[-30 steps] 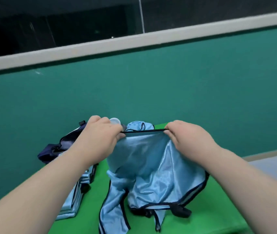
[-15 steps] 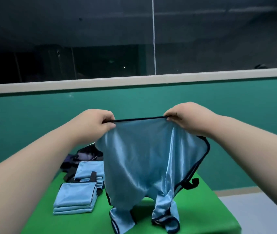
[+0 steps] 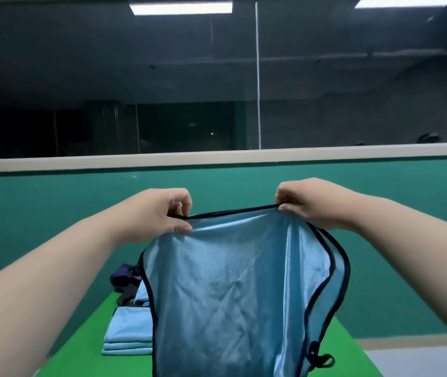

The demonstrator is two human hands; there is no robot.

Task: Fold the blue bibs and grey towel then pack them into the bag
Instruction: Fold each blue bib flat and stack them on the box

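While it hangs above the green table [image 3: 353, 346], the blue bib [image 3: 233, 295] shows a glossy, finely ribbed satin weave edged with dark piping. The left hand [image 3: 159, 213] and right hand [image 3: 306, 204] each pinch its taut top hem. Flat folded bibs [image 3: 128, 333] are stacked beside a crumpled dark bag [image 3: 123, 278].

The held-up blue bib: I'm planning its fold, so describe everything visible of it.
The blue bib is shiny, light-blue, satin-like fabric with navy binding along its edges and a dark strap loop near its lower right. It hangs unfolded and creased over the green table, its top edge stretched taut between the left hand and right hand, which pinch it.
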